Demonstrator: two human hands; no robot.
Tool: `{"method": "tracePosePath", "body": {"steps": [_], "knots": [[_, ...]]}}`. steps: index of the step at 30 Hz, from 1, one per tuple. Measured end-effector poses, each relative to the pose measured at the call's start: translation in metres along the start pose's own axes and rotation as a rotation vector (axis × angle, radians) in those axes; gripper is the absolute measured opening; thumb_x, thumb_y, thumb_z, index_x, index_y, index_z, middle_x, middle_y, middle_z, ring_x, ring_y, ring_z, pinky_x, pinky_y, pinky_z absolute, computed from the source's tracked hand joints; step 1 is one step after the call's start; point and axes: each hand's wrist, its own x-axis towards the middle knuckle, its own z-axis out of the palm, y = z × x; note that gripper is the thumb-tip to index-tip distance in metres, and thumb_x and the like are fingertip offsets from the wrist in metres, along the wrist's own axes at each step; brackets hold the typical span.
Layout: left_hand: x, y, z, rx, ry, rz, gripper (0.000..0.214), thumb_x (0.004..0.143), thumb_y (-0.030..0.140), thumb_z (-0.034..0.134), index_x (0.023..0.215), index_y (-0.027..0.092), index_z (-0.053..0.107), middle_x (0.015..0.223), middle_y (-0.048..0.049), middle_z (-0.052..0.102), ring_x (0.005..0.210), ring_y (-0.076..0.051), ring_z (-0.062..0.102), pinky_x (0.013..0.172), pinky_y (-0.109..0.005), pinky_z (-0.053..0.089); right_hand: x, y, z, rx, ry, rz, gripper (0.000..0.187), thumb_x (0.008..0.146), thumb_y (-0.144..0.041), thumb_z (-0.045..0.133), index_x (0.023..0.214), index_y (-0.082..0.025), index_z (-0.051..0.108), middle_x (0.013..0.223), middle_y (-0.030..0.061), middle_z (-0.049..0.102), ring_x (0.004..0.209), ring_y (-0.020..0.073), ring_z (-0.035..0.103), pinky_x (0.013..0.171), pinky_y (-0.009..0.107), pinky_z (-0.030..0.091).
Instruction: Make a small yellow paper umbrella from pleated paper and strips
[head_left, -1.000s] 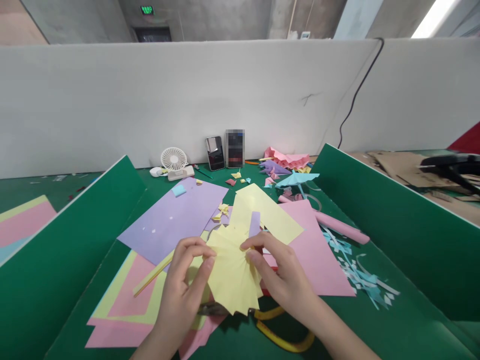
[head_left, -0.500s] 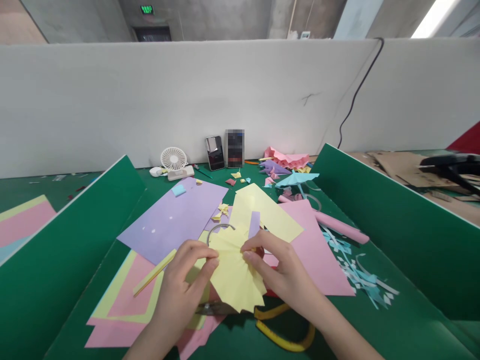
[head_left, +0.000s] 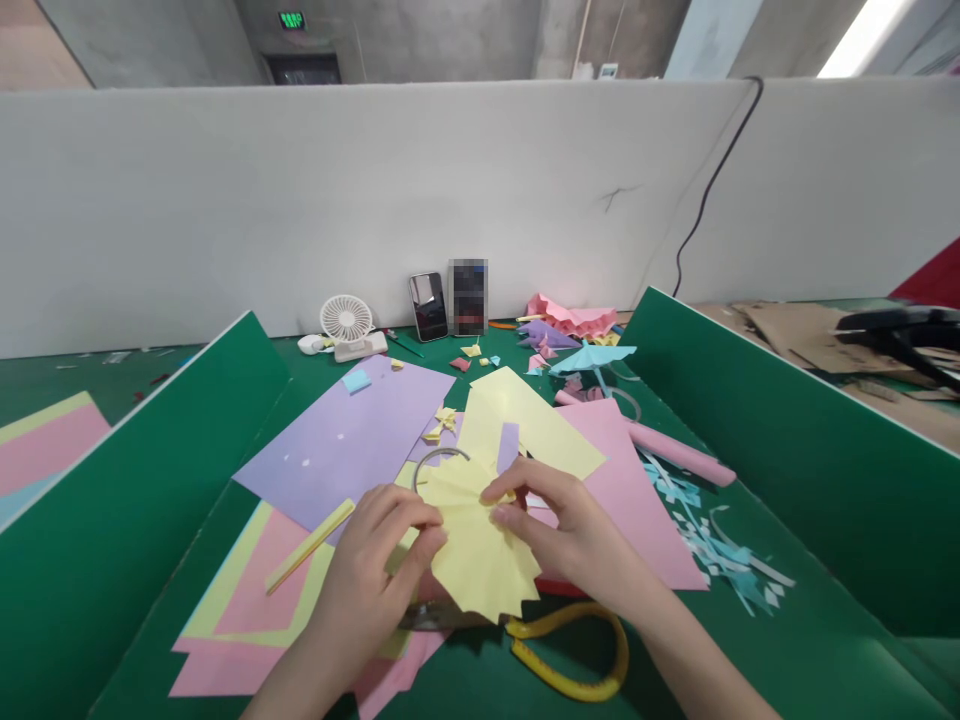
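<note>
Between my two hands is a pleated piece of yellow paper, roughly round with a jagged lower edge and creases fanning out. My left hand pinches its left edge between thumb and fingertips. On the upper right side, my right hand pinches the same paper with thumb and index finger. Below it lie scissors with yellow handles, their blades partly covered by the paper. A grey curved strip shows just behind the paper, and a small purple strip is above my right fingers.
Purple, yellow and pink sheets cover much of the green table. At right lie a pink paper roll, blue scraps and a blue paper umbrella. A small fan and two phones stand behind. Green side panels flank the area.
The yellow paper has turned slightly, its lower edge shifting right and up. My left fingers have moved a little right along its edge, and more of the scissors' handles shows.
</note>
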Motion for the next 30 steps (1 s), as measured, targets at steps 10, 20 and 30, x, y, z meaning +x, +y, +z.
{"method": "tracePosePath", "body": {"steps": [10,20,30], "knots": [[0.003,0.003,-0.005,-0.362,-0.061,-0.397,0.015,0.077,0.035,0.053,0.086,0.024,0.055,0.085,-0.0013,0.058,0.082,-0.016,0.055,0.072,-0.026,0.045,0.001,0.0,-0.002,0.016,0.059,0.029,0.008,0.081,-0.019,0.051,0.082,-0.022,0.058,0.077,-0.0007,0.06,0.072,0.0138,0.054,0.063,0.025,0.04],[0.002,0.003,0.0,-0.346,-0.001,-0.362,0.012,0.081,0.034,0.049,0.079,0.024,0.055,0.079,-0.0003,0.055,0.079,-0.015,0.053,0.067,-0.024,0.043,0.0,0.002,0.001,0.006,0.067,-0.013,0.008,0.081,-0.017,0.051,0.082,-0.022,0.058,0.077,-0.0005,0.059,0.071,0.0133,0.054,0.064,0.024,0.041],[-0.005,0.002,0.005,-0.144,0.14,-0.016,0.01,0.084,0.016,0.044,0.08,0.024,0.048,0.075,0.0016,0.05,0.071,-0.012,0.051,0.061,-0.021,0.041,0.001,-0.001,0.001,0.094,0.045,-0.001,0.009,0.081,-0.016,0.051,0.081,-0.021,0.058,0.076,0.0002,0.058,0.071,0.0139,0.053,0.066,0.025,0.039]]}}
